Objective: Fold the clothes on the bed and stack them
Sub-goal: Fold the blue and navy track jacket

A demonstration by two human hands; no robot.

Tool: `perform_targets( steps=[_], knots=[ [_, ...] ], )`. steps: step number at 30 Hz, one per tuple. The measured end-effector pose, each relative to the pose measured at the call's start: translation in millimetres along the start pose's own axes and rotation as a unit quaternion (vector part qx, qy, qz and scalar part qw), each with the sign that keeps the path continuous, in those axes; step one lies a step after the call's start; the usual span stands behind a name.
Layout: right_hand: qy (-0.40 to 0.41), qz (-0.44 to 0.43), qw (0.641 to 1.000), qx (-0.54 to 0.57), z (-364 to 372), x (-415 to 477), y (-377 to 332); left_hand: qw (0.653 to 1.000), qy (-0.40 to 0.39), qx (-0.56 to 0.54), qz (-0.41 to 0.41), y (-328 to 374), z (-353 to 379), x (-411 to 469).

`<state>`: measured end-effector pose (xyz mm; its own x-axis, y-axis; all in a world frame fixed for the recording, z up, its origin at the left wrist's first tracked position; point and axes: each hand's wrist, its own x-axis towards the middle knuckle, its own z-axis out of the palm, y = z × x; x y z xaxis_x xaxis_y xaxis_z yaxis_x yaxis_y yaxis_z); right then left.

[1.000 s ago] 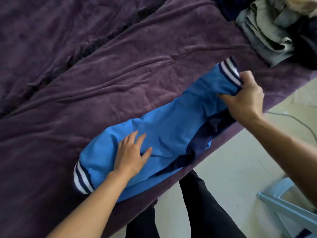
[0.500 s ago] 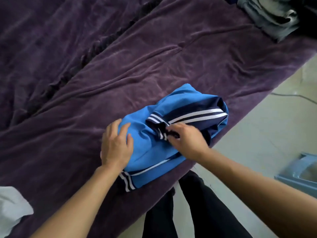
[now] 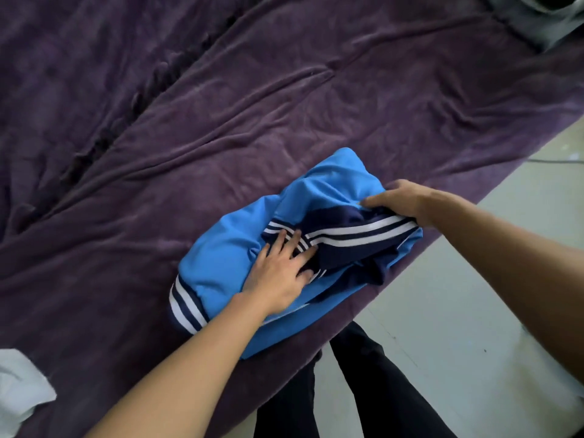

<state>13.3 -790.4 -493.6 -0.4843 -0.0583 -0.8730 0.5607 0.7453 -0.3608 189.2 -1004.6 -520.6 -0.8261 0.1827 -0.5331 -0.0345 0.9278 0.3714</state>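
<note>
The left hand [image 3: 279,270] lies flat, fingers spread, pressing the bright blue jersey jacket [image 3: 227,263] with navy-and-white striped trim; the right hand [image 3: 399,200] grips its bunched right end. The jacket sits nearly folded but untidy near the edge of the purple velvety bedspread [image 3: 284,105]. A crumpled white cloth [image 3: 19,387] waits unfolded; the far grey clothes [image 3: 537,23] are too blurred to judge.

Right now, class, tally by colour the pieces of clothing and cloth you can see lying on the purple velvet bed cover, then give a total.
Blue garment with navy-and-white striped bands: 1
White crumpled cloth: 1
Grey folded garment: 1
Total: 3
</note>
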Motion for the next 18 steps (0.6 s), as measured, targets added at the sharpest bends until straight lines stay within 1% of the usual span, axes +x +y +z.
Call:
perform_targets(
  steps=[1, 2, 3, 4, 5, 6, 8, 9, 10, 11, 13, 15, 18],
  knots=[
    [0.008, -0.025, 1.0, 0.002, 0, -5, -4, 0.995, 0.049, -0.088, -0.009, -4, -13, -5],
    [0.023, -0.054, 0.998, 0.013, 0, -11, -8, 0.979, 0.123, -0.162, -0.03, -12, -28, -13],
    [0.044, -0.09, 0.995, 0.02, 2, -23, -14, 0.957, 0.21, -0.192, -0.062, -25, -42, -23],
    [0.071, -0.13, 0.989, 0.011, 7, -38, -22, 0.933, 0.286, -0.196, -0.102, -42, -55, -35],
    [0.104, -0.172, 0.979, -0.022, 15, -56, -31, 0.91, 0.336, -0.192, -0.148, -62, -66, -50],
    [0.147, -0.208, 0.964, -0.079, 27, -74, -39, 0.891, 0.365, -0.187, -0.196, -82, -76, -65],
    [0.239, -0.271, 0.909, -0.208, 65, -113, -50, 0.867, 0.378, -0.179, -0.272, -120, -86, -98],
    [0.27, -0.3, 0.879, -0.253, 89, -131, -54, 0.86, 0.377, -0.176, -0.295, -135, -88, -114],
    [0.283, -0.321, 0.856, -0.288, 115, -147, -57, 0.856, 0.376, -0.174, -0.31, -149, -89, -130],
    [0.284, -0.336, 0.841, -0.314, 143, -159, -59, 0.853, 0.377, -0.172, -0.317, -160, -90, -144],
    [0.258, -0.355, 0.832, -0.34, 200, -175, -58, 0.844, 0.383, -0.174, -0.331, -180, -89, -171],
    [0.204, -0.367, 0.837, -0.35, 254, -186, -51, 0.84, 0.385, -0.175, -0.339, -195, -89, -190],
    [0.103, -0.362, 0.845, -0.38, 314, -185, -36, 0.856, 0.395, -0.148, -0.299, -198, -90, -194]
  ],
)
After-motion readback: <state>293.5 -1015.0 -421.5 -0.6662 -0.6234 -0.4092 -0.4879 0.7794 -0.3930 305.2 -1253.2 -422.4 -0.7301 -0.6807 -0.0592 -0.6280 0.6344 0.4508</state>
